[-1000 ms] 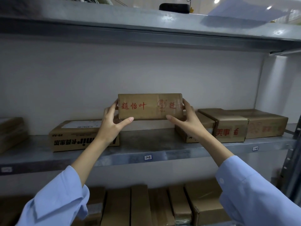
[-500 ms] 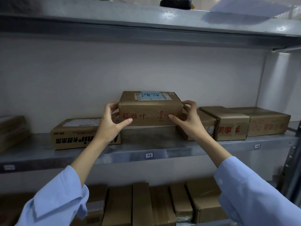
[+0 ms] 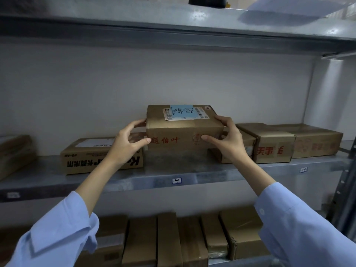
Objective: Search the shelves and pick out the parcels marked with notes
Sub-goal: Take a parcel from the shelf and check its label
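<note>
Red characters "怡叶" on parcel [image 3: 183, 132]; handwriting on blue note [image 3: 182, 112] unreadable

**Wall, tags and top-shelf oddments**

A plain pale wall [image 3: 173, 78] backs the rack. On the top shelf [image 3: 134, 18] sits a black object [image 3: 207, 1] (cut off by the frame, so its kind is unclear). To its right a pale sheet [image 3: 289, 6] lies by the front edge. Small white tags [image 3: 176, 180] are stuck along the front lip of the middle shelf [image 3: 134, 183], their marks unreadable. A dark perforated post [image 3: 344, 189] stands at far right.
</note>
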